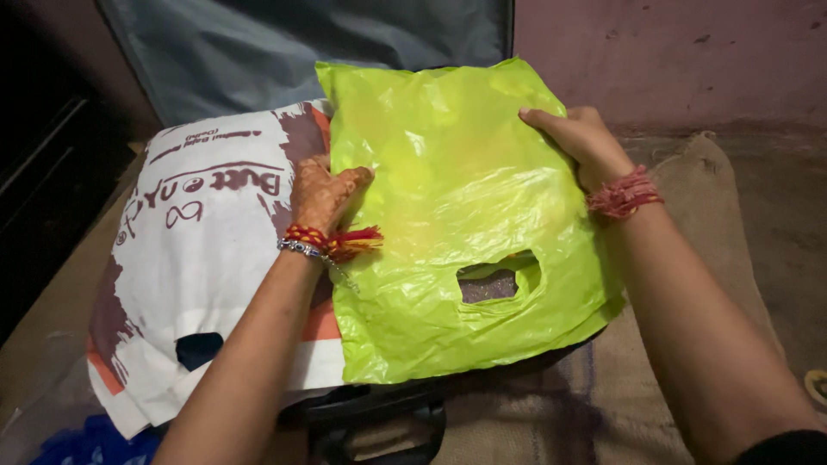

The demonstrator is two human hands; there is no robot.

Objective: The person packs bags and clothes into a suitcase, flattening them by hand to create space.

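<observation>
A lime-green plastic bag point(457, 215) with a cut-out handle lies flat on top of an open suitcase. My left hand point(323, 194), with henna patterns and red thread and bead bracelets at the wrist, grips its left edge. My right hand point(579, 138), with red thread on the wrist, holds the bag's upper right edge. Beside it on the left lies a white plastic bag point(198, 267) with brown and orange print and a dark handle hole, partly under my left forearm.
The grey suitcase lid point(293, 47) stands open behind the bags. A dark suitcase handle point(379, 426) shows at the front. Brown sackcloth point(689, 224) covers the floor at right. A purple wall point(672, 52) is behind. Blue plastic point(86, 443) lies at lower left.
</observation>
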